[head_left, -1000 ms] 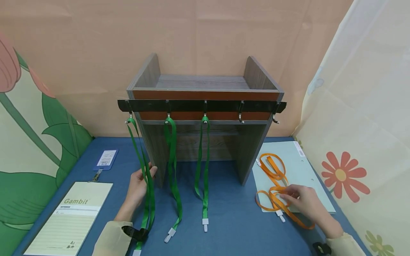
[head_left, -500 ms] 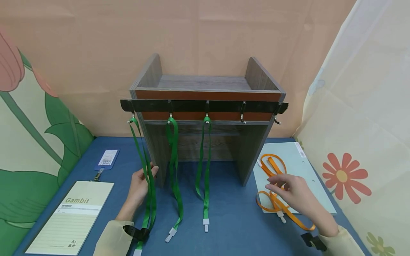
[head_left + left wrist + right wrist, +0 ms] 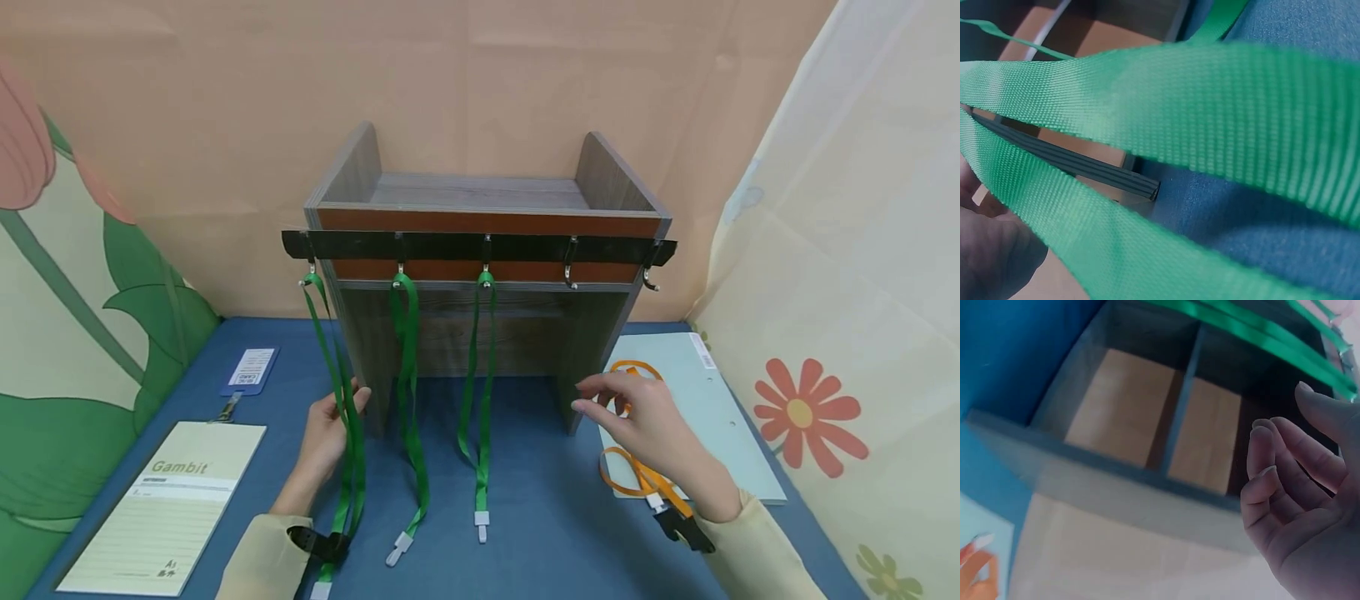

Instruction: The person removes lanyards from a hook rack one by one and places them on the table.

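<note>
At the grey wooden shelf (image 3: 480, 221), my left hand (image 3: 318, 442) grips the lower part of the left side panel, its thumb against the front edge. A green lanyard (image 3: 348, 475) hangs in front of that hand from the leftmost hook; its straps fill much of the left wrist view. Beside the right panel hovers my right hand (image 3: 645, 421), holding nothing, thumb and fingertips apart and fingers loosely curled in the right wrist view (image 3: 1310, 487). Under it an orange lanyard (image 3: 618, 483) lies on a pale blue board (image 3: 720, 417), partly covered by hand and forearm.
A black hook rail (image 3: 525, 247) crosses the shelf front; its two right hooks carry nothing. Two more green lanyards (image 3: 407, 350) hang mid-rail. On the left lie a notepad (image 3: 168, 508) and a blue badge (image 3: 251, 371). A patterned cloth (image 3: 847, 292) borders the right.
My right hand has lifted off the orange lanyard and moved left and up towards the shelf's right panel. The left hand stays at the left panel.
</note>
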`<state>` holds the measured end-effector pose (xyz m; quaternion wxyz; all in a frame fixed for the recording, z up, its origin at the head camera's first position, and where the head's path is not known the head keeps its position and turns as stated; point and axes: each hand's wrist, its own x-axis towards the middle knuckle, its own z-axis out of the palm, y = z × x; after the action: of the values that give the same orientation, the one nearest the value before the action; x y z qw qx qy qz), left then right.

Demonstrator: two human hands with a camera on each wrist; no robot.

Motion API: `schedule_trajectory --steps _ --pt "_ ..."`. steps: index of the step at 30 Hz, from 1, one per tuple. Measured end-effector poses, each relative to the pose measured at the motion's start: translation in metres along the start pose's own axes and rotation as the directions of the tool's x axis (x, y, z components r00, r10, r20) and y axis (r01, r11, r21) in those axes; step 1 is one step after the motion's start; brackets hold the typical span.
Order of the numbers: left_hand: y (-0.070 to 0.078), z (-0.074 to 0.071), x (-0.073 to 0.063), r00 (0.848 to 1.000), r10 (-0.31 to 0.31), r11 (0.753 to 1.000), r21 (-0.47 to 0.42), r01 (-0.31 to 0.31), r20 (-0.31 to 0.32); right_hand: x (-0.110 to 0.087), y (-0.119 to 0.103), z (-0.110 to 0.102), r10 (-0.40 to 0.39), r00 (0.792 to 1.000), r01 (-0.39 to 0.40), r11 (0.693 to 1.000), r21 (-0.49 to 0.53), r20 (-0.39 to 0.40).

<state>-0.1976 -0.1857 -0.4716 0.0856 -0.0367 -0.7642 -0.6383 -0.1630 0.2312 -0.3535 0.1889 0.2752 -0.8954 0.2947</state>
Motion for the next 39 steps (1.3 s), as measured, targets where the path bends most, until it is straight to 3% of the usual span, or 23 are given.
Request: schedule_trajectory --steps 7,17,23,29,39 --pt "-0.002 0.0 0.0 1.0 0.002 1.0 0.005 -0.002 0.007 0.034 -0.029 0.009 -0.07 0.993 0.078 0.994 0.08 -0.1" --pt "0.001 0.0 -0.001 1.0 0.001 1.0 -0.017 -0.001 -0.001 0.075 -0.066 0.015 -0.065 0.97 0.127 0.958 0.259 -0.235" --pt "-0.001 -0.001 0.0 1.0 0.018 1.0 -0.022 -0.018 -0.003 0.096 -0.081 0.015 -0.023 0.975 0.111 0.914 0.391 -0.222" --pt "-0.005 -0.001 0.001 1.0 0.025 1.0 -0.014 -0.025 0.008 0.104 -0.094 0.01 0.031 0.983 0.061 0.879 0.474 -0.183" --pt "-0.002 -0.001 0.001 1.0 0.026 0.999 -0.036 -0.025 0.008 0.115 -0.094 0.014 0.064 0.98 0.041 0.864 0.502 -0.188"
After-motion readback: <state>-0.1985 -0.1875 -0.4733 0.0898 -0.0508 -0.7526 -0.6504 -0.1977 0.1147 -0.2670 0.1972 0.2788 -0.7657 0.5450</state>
